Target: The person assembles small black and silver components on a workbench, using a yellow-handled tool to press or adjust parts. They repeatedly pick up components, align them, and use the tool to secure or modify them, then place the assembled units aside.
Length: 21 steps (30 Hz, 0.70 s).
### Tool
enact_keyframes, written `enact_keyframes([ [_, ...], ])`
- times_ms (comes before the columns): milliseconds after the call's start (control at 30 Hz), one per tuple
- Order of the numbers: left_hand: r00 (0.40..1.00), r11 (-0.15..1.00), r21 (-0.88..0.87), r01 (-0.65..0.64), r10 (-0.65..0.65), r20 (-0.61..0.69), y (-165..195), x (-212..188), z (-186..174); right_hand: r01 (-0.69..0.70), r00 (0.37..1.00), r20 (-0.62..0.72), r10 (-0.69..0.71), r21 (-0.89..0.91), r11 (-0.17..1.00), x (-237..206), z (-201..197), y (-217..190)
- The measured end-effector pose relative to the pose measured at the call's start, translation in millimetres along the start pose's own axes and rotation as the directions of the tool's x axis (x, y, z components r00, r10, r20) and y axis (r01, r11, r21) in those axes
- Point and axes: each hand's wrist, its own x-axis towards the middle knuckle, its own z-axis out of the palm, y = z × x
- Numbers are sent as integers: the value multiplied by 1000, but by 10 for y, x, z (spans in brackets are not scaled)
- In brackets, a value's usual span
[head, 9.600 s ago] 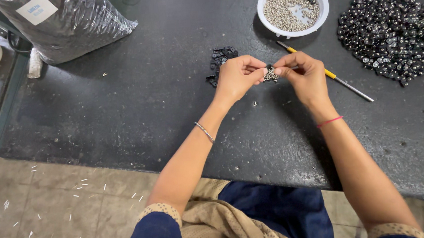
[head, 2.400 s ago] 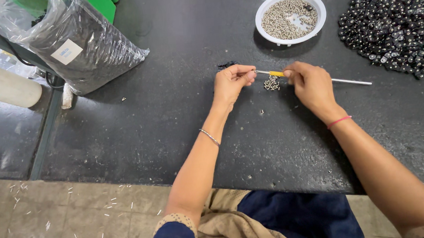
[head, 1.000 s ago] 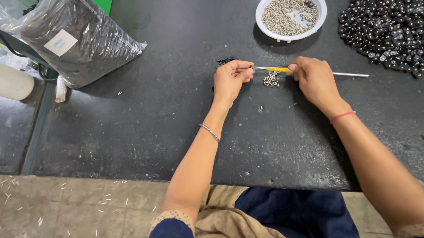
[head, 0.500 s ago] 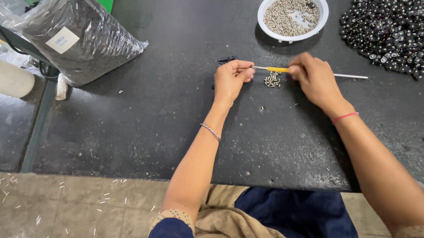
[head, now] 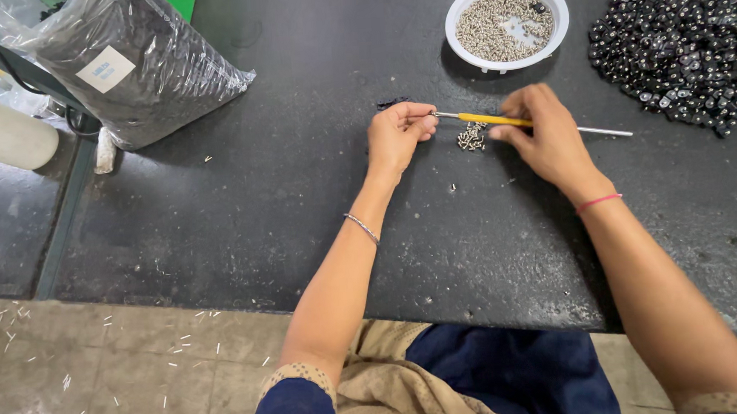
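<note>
Tool (head: 500, 120): thin, yellow grip, metal tip pointing left, pale shaft out to the right. Lies level just above table (head: 257, 197), between both hands.
R hand (head: 547, 132): closed over tool's yellow grip, fingers curled, palm down. Red band at wrist.
L hand (head: 394, 133): thumb & forefinger pinched shut at tool's tip; what's between them too small to tell. Thin bangle on forearm.
Small pile of silvery bits (head: 472, 137): on table, just below tool, between the hands. A dark scrap (head: 392, 103) lies just behind L hand.
White bowl (head: 506, 24): round, near-full of small silvery pcs, a few dark ones in it; behind the hands, near.
Heap of dark shiny beads (head: 683, 56): on table, right of bowl, apart from R hand.
Clear plastic bag (head: 134, 64) w/ dark contents & pale label: far left of table, well apart.
Floor (head: 97, 377): tiled, strewn w/ pale slivers.
</note>
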Motion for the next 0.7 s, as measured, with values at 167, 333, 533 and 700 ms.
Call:
enact_keyframes([
  [167,1000,999,-34,3,-3,20,17,2,-14,-116,993,19,116,24,993,-15,-12,24],
  [333,1000,998,-59,0,1,16,50,-7,-18,-123,989,66,135,-155,980,9,12,49],
  [533,1000,998,-67,-8,8,4,64,-7,-46,-21,999,-29,23,65,998,-5,-29,-40],
  [700,999,996,-84,-32,34,21,65,-8,-47,-104,993,37,110,-126,987,-1,-24,-18],
])
